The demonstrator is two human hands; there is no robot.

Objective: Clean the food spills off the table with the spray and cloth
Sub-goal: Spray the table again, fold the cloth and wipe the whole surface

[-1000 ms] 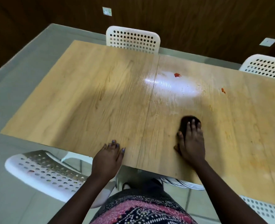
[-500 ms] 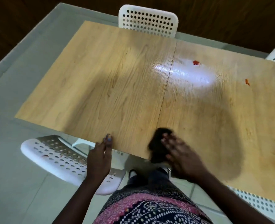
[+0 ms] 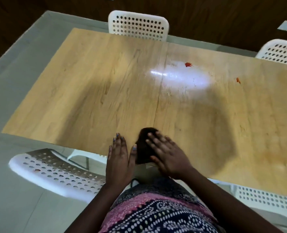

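A wide wooden counter [image 3: 92, 91] fills most of the head view, with a seam running down its middle and a bright glare patch near the centre; white perforated chairs stand around it, one at the far edge [image 3: 138, 25], one at the far right corner [image 3: 280, 52], one at the near left [image 3: 55, 172] and one partly tucked under the near right edge [image 3: 264, 200]; the person stands at the near edge in a patterned pink and dark garment [image 3: 156, 214]; the left hand [image 3: 118, 158] lies flat with its fingers straight and released, over the near edge of the counter just left of the cloth; the right hand [image 3: 166, 154] presses down on the dark cloth [image 3: 143, 148] with spread, straight fingers, somewhat blurred; the cloth sits at the near edge beside the seam, part of it hanging past the edge; well beyond, a red spill [image 3: 188, 64] marks the surface by the glare, and a smaller orange spill [image 3: 238, 80] lies further right.
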